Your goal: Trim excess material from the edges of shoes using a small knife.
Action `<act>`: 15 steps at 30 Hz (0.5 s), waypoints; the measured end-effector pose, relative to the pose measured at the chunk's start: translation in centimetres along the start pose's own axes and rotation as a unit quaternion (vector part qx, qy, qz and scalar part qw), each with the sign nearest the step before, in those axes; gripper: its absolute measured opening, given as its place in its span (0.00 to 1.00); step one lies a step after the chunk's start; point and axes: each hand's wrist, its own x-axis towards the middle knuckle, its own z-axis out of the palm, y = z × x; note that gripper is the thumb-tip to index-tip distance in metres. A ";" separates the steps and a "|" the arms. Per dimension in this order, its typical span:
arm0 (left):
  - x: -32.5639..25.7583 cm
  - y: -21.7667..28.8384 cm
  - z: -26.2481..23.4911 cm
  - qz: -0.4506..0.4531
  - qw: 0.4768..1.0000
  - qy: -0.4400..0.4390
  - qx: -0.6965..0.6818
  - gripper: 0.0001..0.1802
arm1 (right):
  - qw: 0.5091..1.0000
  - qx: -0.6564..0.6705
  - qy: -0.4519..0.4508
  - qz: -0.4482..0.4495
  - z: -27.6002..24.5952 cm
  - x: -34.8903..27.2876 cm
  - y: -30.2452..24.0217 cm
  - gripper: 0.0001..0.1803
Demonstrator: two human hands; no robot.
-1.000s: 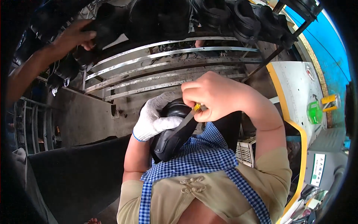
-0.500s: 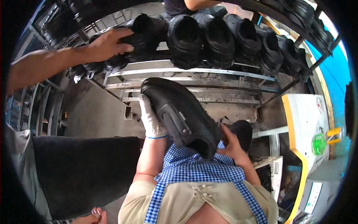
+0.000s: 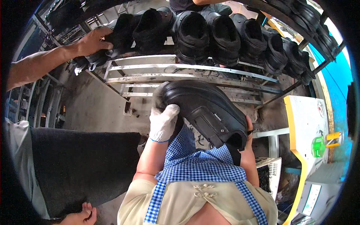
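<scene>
Two-handed, holds a black shoe (image 3: 206,108) close to the centre of the head view, above the lap, toe toward ten o'clock and opening toward four o'clock. Bears, on the side turned up, a strap (image 3: 204,119) with a small round stud (image 3: 222,131) and a little white tag (image 3: 218,117). Grips the toe end from eight o'clock with the gloved left hand (image 3: 160,122), thumb pressed over the shoe, other fingers mostly hidden or smeared into a grey blur. Cups the heel from four o'clock with the bare right hand (image 3: 247,149), fingers curled along the outer side, palm largely hidden behind the heel.

At six o'clock, a blue-checked apron (image 3: 202,170) over a beige top (image 3: 234,197). At twelve o'clock, a row of black shoes (image 3: 192,48) on a metal rack (image 3: 150,66). At ten o'clock, a co-worker's hand (image 3: 92,42) by the racked shoes, contact impossible to tell. Toward seven o'clock, another hand (image 3: 80,216) beside dark fabric (image 3: 86,165). At three o'clock, a white table (image 3: 305,108) edged in yellow, with a green container (image 3: 318,147) near that edge; toward four o'clock, a white crate (image 3: 276,172).
</scene>
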 end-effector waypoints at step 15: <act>-0.3 -0.4 1.0 -0.025 0.993 -0.077 0.085 0.62 | 0.961 0.200 0.117 0.150 -0.5 0.0 -5.5 0.42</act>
